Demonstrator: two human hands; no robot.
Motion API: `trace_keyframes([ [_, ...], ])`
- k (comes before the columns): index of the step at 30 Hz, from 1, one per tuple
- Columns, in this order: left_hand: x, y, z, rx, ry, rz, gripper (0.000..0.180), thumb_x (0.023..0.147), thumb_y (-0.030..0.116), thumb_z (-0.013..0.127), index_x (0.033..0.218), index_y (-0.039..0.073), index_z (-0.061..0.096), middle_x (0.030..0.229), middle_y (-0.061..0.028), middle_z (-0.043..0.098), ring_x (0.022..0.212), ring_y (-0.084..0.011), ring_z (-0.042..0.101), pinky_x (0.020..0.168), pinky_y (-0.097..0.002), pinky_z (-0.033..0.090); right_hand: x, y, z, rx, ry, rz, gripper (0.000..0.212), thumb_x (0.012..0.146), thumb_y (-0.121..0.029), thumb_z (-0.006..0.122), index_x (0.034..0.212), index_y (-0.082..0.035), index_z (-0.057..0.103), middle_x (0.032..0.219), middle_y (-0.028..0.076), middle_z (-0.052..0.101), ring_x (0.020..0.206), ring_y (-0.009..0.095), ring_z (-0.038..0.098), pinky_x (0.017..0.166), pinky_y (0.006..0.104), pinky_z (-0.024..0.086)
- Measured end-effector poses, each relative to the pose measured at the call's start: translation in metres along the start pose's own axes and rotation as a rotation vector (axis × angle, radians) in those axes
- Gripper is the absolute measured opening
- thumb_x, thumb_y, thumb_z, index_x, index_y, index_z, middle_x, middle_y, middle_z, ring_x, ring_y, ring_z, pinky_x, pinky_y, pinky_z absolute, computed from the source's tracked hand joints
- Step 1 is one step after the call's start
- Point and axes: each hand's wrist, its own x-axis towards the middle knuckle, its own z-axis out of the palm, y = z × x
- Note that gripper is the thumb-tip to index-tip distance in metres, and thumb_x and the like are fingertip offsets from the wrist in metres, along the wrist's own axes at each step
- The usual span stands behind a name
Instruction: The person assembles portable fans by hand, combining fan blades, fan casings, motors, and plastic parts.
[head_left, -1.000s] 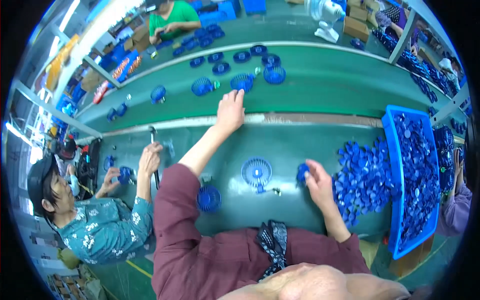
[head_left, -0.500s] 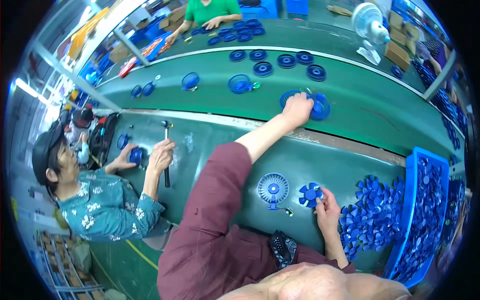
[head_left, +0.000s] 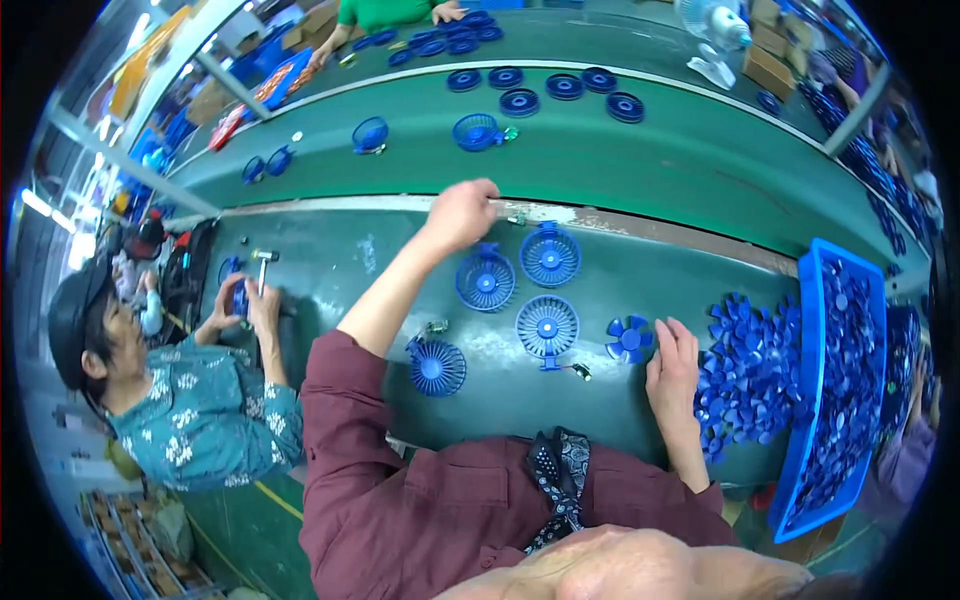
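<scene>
My left hand (head_left: 462, 215) is over the bench's far edge with its fingers curled; whether anything is inside them is hidden. Just below it lies a blue fan cage (head_left: 486, 281) with its tab toward the hand, and another fan cage (head_left: 550, 257) sits to the right. A third cage (head_left: 547, 328) is in front of me, a small wired part at its tab. The fourth cage (head_left: 438, 368) rests nearer my left forearm. My right hand (head_left: 674, 372) rests on the bench, fingers extended, beside a blue fan blade wheel (head_left: 629, 340), holding nothing.
A pile of blue blade wheels (head_left: 750, 375) lies on the right, beside a blue crate (head_left: 808, 400) full of them. Beyond the bench, a green conveyor belt (head_left: 640, 170) carries cages and round blue covers (head_left: 520, 102). At left, a co-worker holds a hammer (head_left: 264, 262).
My left hand has come back from the belt to the bench edge, and three more cages now lie on the bench. My right hand has let go of the blade wheel.
</scene>
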Motion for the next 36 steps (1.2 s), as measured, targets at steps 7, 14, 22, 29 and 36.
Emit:
trace_keyframes([
  [7, 0.131, -0.085, 0.055, -0.106, 0.292, -0.49, 0.05, 0.084, 0.042, 0.065, 0.107, -0.003, 0.061, 0.109, -0.0287, 0.061, 0.104, -0.0438, 0.059, 0.087, -0.0507, 0.049, -0.004, -0.015, 0.002, -0.015, -0.287, 0.085, 0.037, 0.074, -0.012, 0.072, 0.11, -0.011, 0.062, 0.093, 0.012, 0.056, 0.088, 0.031, 0.059, 0.068, 0.0419, 0.052],
  [14, 0.164, -0.087, 0.087, -0.143, 0.458, -0.725, 0.043, 0.076, 0.023, 0.066, 0.105, -0.007, 0.055, 0.111, -0.03, 0.058, 0.101, -0.0474, 0.06, 0.089, -0.0488, 0.051, 0.005, -0.01, 0.004, 0.048, -0.279, 0.109, 0.028, 0.078, -0.018, 0.07, 0.103, -0.008, 0.06, 0.095, 0.013, 0.053, 0.097, 0.033, 0.056, 0.071, 0.0463, 0.05],
  [22, 0.093, -0.044, 0.036, -1.087, 0.26, -0.613, 0.013, 0.092, 0.016, 0.053, 0.093, 0.003, 0.056, 0.082, -0.0073, 0.062, 0.068, -0.0168, 0.061, 0.046, -0.0313, 0.05, -0.007, -0.018, 0.011, -0.026, -0.357, 0.09, 0.04, 0.079, -0.021, 0.068, 0.117, -0.011, 0.057, 0.093, 0.015, 0.056, 0.079, 0.034, 0.063, 0.064, 0.0439, 0.052],
  [29, -0.055, 0.019, 0.003, -1.476, -0.14, -0.446, 0.022, 0.096, 0.021, 0.057, 0.108, 0.002, 0.06, 0.094, -0.0058, 0.066, 0.081, -0.0152, 0.064, 0.07, -0.0317, 0.054, -0.003, -0.024, -0.008, 0.132, -0.045, 0.066, 0.03, 0.076, -0.019, 0.072, 0.103, -0.007, 0.063, 0.086, 0.013, 0.059, 0.071, 0.032, 0.061, 0.06, 0.041, 0.051],
  [36, -0.131, 0.118, 0.018, -1.531, -0.286, -0.536, 0.035, 0.099, 0.037, 0.052, 0.106, 0.004, 0.06, 0.094, -0.0049, 0.067, 0.08, -0.0134, 0.065, 0.071, -0.0306, 0.056, 0.016, -0.075, -0.038, 0.353, -0.042, -0.089, 0.037, 0.076, -0.014, 0.074, 0.111, -0.005, 0.062, 0.089, 0.009, 0.058, 0.065, 0.024, 0.061, 0.054, 0.0353, 0.05],
])
